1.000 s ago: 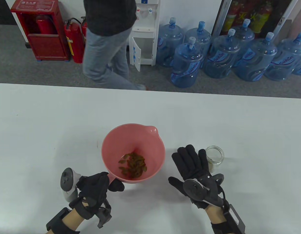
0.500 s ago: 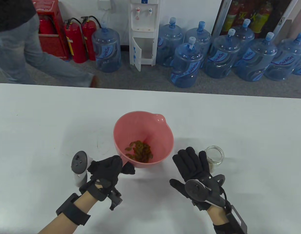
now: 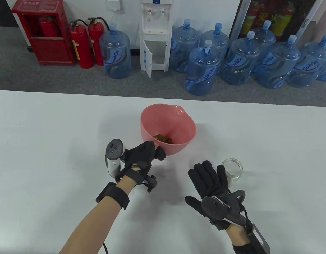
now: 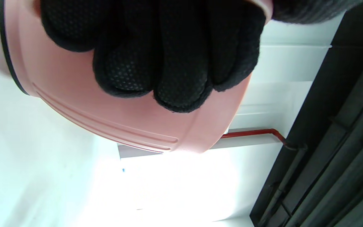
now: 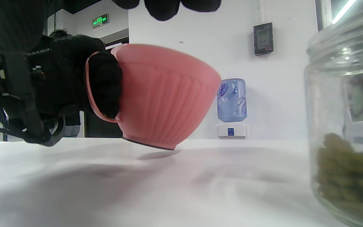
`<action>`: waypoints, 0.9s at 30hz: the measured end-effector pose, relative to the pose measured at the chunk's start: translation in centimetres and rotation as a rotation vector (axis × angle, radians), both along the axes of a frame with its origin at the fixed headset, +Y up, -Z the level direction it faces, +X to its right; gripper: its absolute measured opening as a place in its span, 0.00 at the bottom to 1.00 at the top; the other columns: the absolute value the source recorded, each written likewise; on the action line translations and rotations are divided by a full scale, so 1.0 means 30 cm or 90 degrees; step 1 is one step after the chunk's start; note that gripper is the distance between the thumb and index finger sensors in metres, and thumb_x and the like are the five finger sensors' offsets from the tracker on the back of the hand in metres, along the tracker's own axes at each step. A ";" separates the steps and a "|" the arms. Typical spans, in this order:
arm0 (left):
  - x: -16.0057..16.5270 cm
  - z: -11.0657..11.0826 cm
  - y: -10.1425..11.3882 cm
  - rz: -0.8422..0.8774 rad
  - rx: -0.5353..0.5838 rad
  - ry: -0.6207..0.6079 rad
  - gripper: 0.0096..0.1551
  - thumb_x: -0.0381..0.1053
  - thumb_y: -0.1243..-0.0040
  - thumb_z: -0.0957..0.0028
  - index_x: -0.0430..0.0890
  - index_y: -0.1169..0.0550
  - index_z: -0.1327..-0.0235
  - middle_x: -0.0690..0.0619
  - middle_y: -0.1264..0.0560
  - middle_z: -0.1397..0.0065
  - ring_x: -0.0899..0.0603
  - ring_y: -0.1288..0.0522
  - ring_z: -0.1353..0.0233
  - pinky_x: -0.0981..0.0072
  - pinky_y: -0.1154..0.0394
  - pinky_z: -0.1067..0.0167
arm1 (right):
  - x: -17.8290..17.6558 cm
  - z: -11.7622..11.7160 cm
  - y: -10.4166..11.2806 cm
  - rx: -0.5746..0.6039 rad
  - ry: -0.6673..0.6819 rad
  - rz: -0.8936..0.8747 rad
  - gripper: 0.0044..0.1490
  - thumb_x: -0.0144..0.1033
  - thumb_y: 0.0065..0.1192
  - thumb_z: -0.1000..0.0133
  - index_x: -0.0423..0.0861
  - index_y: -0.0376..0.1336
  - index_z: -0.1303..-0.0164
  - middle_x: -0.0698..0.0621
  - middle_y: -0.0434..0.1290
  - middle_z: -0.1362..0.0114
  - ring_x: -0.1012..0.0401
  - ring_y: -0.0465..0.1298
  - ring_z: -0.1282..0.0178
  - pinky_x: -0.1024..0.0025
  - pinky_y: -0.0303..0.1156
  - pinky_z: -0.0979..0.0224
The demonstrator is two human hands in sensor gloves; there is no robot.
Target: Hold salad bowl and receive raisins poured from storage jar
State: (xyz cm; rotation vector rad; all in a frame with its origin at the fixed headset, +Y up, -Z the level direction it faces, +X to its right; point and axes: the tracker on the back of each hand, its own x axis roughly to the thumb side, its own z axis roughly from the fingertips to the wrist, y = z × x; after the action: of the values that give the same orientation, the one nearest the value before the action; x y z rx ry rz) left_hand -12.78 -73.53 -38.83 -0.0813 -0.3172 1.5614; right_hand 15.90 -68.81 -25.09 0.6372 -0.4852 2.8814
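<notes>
Worktop: white, carries all items.

Salad bowl: pink, mid-worktop, tilted, base edge lifted; raisins already lying in bottom, so pour judged done.

Left hand: fingers curled round bowl handle, gripping.

Right hand: flat, fingers spread, holds nothing, just beside jar.

Storage jar: glass, upright, set down right of bowl, remnant inside.

Left to do: settle bowl flat, release.

Blue water jugs across the upper part of the table view carry a white brand name resembling "GuniOn". In the right wrist view's upper left, a green exit sign glows, its characters too small to read.
</notes>
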 end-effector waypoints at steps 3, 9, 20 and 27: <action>-0.009 0.007 -0.019 0.004 -0.003 -0.006 0.23 0.64 0.51 0.55 0.52 0.13 0.73 0.54 0.13 0.56 0.38 0.16 0.51 0.42 0.27 0.40 | 0.001 0.001 0.001 0.000 0.000 0.001 0.60 0.73 0.57 0.60 0.63 0.36 0.24 0.57 0.40 0.15 0.55 0.43 0.12 0.43 0.35 0.16; -0.042 0.061 -0.041 -0.018 -0.060 -0.023 0.26 0.62 0.53 0.54 0.48 0.13 0.68 0.51 0.15 0.50 0.34 0.20 0.42 0.42 0.33 0.30 | -0.002 0.002 0.000 -0.002 0.001 0.003 0.60 0.73 0.57 0.60 0.63 0.36 0.24 0.57 0.40 0.15 0.55 0.43 0.12 0.43 0.35 0.16; -0.156 0.149 -0.012 -0.248 -0.075 -0.016 0.36 0.62 0.54 0.51 0.42 0.22 0.40 0.42 0.30 0.28 0.26 0.41 0.23 0.35 0.51 0.28 | -0.029 0.011 -0.017 -0.020 0.011 0.001 0.60 0.73 0.57 0.60 0.63 0.36 0.24 0.57 0.40 0.16 0.54 0.43 0.12 0.43 0.35 0.16; -0.247 0.272 0.084 -0.483 0.084 0.029 0.41 0.64 0.54 0.51 0.46 0.31 0.26 0.40 0.40 0.21 0.26 0.49 0.20 0.35 0.56 0.28 | -0.045 0.022 -0.023 -0.042 0.042 -0.039 0.60 0.73 0.57 0.60 0.63 0.36 0.24 0.57 0.40 0.15 0.55 0.43 0.12 0.43 0.35 0.16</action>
State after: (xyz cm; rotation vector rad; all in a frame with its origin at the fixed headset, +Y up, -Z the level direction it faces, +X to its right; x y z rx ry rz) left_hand -20.19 -71.00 -30.67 -0.0530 -0.3047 0.7881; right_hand 14.53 -69.50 -24.44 0.6927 -0.3919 2.7964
